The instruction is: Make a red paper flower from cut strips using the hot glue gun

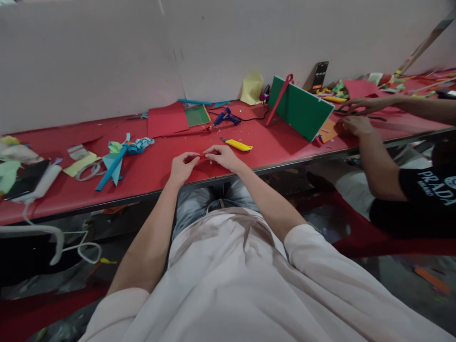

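Note:
Between my two hands, close to the table's front edge, is a small red strip (203,156), probably paper; most of it is covered by fingers. My left hand (183,167) pinches its left end with thumb and fingertips. The other end is held in my right hand (224,156), whose fingers curl over it. Just beyond my right hand lies a yellow utility knife (238,145) on the red tabletop (160,166). Farther back rests a blue hot glue gun (227,117) with a dark cord.
A red sheet (168,119) and a green sheet (197,116) lie at the back. Left are a blue paper flower (117,161), tape rolls (88,171) and a power bank (44,180). A green board (301,108) stands right, beside a co-worker's hands (356,124).

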Available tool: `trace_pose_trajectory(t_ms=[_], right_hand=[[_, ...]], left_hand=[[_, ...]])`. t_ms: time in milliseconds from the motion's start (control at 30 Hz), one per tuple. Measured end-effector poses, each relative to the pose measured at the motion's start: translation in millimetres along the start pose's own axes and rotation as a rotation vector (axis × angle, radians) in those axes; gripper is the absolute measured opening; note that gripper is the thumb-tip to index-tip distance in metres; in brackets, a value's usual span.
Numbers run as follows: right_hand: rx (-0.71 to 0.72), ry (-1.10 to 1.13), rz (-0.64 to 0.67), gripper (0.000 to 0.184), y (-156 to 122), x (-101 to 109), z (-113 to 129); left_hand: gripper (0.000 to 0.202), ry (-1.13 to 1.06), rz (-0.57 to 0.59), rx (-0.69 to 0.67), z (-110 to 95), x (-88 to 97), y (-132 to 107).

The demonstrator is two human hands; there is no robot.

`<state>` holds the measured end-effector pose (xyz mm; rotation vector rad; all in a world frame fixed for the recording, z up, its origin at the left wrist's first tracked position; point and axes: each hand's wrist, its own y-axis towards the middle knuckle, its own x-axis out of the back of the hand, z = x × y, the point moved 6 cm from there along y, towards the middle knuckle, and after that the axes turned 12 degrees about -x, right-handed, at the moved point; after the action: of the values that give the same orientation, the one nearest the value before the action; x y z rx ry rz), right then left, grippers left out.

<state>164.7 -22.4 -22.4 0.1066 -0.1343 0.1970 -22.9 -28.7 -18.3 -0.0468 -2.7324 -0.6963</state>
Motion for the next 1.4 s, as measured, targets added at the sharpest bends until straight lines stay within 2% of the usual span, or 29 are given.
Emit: trace_pose_trajectory(t_ms=[167, 400, 600, 733, 900, 1033, 1200, 1300, 1400], right_hand=[[-0.016, 0.025, 0.011, 0.012, 1.0, -1.3, -2.5], [-0.036, 0.015, 0.039, 0.014, 2.1, -5.2, -4.7], [-0.048, -0.008, 0.025, 0.012, 1.7, -5.1, -5.9], [-0.022, -0.051, -0.006, 0.013, 1.9, -3.7, -3.4], [0.006, -0.142, -0.123, 0.015, 7.1, 7.1, 5.6], [0.063, -0.27, -0.112, 0.011, 14.3, 15.1, 19.6], [0.098, -0.439, -0.11, 0.011, 20.8, 21.4, 29.7], [0.126, -0.542, -0.114, 0.012, 17.7, 22.8, 30.2], [0.161, -0.614, -0.139, 0.013, 6.7, 23.9, 26.7]], left_hand=[[0.019, 0.049, 0.022, -0.017, -3.5, -0.6, -1.9], [0.022, 0.072, 0.025, -0.016, -0.3, -1.2, -2.5], [0.019, 0.104, 0.025, -0.05, -6.8, -0.2, -3.1], [0.017, 0.099, 0.05, -0.052, -8.6, -1.7, 9.6], [0.013, 0.087, 0.065, -0.048, -7.8, -4.2, 36.9], [0.009, 0.059, 0.041, -0.001, -6.7, -1.2, 50.4], [0.022, -0.052, 0.101, 0.048, -13.0, 0.3, 52.8], [0.032, -0.118, 0.081, 0.095, -14.0, 1.3, 47.6], [0.04, -0.192, 0.005, 0.144, -11.8, 1.7, 38.6]])
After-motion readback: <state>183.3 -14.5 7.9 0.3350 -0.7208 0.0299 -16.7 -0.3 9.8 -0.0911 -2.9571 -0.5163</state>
